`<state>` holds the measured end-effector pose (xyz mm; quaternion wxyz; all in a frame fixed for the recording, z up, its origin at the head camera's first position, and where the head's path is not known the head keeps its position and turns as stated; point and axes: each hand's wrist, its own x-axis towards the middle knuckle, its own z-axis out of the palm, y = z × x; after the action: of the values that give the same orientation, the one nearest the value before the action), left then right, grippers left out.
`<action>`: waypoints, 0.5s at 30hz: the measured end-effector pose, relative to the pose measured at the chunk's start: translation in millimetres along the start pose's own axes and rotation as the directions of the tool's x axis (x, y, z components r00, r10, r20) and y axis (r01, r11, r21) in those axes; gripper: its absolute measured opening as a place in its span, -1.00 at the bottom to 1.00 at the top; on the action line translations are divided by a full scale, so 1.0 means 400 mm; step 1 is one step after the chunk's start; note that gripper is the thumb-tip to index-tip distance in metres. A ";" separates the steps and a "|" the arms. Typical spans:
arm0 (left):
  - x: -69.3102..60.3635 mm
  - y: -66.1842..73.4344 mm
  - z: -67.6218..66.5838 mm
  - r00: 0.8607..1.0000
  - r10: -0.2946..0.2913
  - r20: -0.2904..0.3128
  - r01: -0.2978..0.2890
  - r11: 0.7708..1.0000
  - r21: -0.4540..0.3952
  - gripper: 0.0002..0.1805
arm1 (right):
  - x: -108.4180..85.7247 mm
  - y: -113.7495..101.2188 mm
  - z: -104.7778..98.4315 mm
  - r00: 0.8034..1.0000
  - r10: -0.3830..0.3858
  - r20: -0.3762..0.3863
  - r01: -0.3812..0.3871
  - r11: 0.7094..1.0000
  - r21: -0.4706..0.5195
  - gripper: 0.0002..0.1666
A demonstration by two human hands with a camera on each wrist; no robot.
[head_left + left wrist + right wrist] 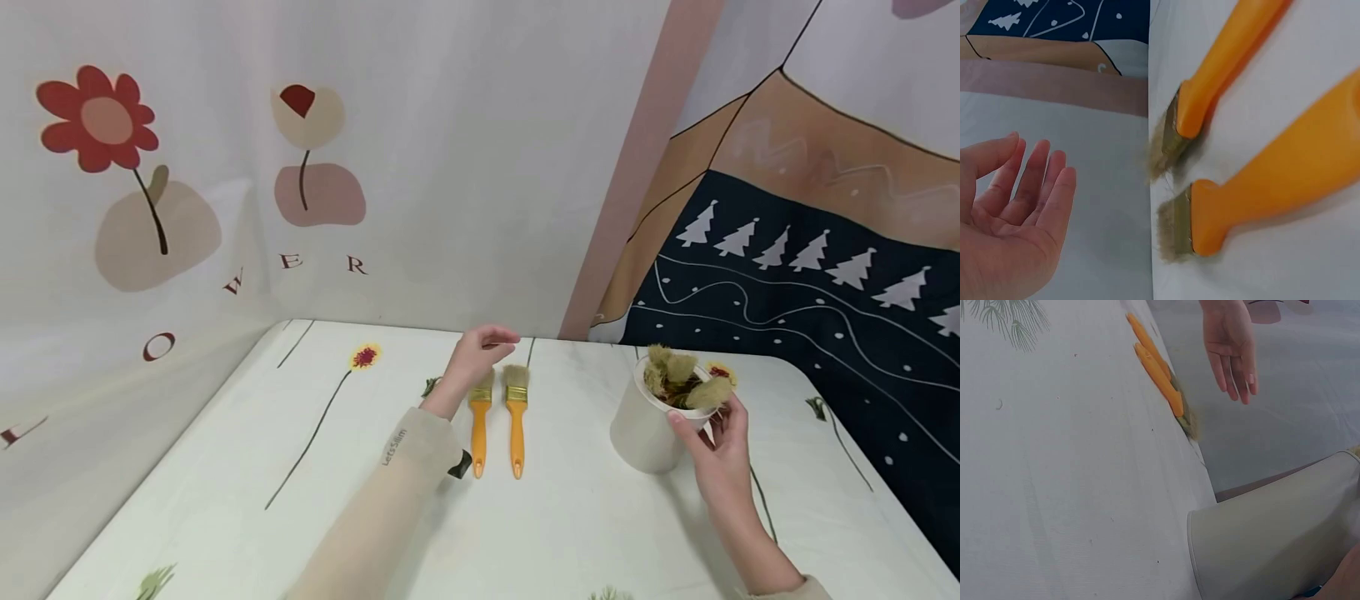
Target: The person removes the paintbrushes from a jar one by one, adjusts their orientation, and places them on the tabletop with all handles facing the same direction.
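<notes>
Two flat paintbrushes with orange handles lie side by side on the white table, bristles toward the back: the left paintbrush and the right paintbrush. My left hand hovers over the bristle end of the left one, fingers loosely bent and holding nothing. In the left wrist view its palm and fingers show apart from both brushes. My right hand grips the right side of a cream cylindrical pot, thumb at the front. Fuzzy olive-green tufts stick out of its top. Whether the pot's base touches the table is unclear.
The white tablecloth has printed flowers and stems. Behind it hangs a pale curtain with flower prints and letters. A dark blue fabric with white trees borders the right side.
</notes>
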<state>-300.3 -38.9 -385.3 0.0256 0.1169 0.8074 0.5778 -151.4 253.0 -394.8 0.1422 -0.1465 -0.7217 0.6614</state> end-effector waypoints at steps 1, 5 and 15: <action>-0.001 0.004 0.003 1.000 0.002 0.007 -0.002 1.000 -0.011 -0.78 | 0.000 0.000 0.000 1.000 0.002 0.001 -0.002 1.000 0.002 -0.02; -0.005 0.014 0.019 0.999 0.029 0.032 -0.028 0.999 -0.028 -0.78 | 0.002 0.001 0.000 1.000 0.011 0.003 -0.010 1.000 -0.009 0.00; -0.023 0.045 0.067 0.991 0.101 0.093 -0.092 0.991 -0.095 -0.79 | 0.006 0.002 -0.004 0.999 0.035 0.007 -0.035 0.999 -0.020 0.03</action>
<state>-283.6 -10.8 -378.2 0.0425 0.1828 0.7715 0.6079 -152.7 255.6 -395.3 0.1263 -0.1579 -0.7260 0.6573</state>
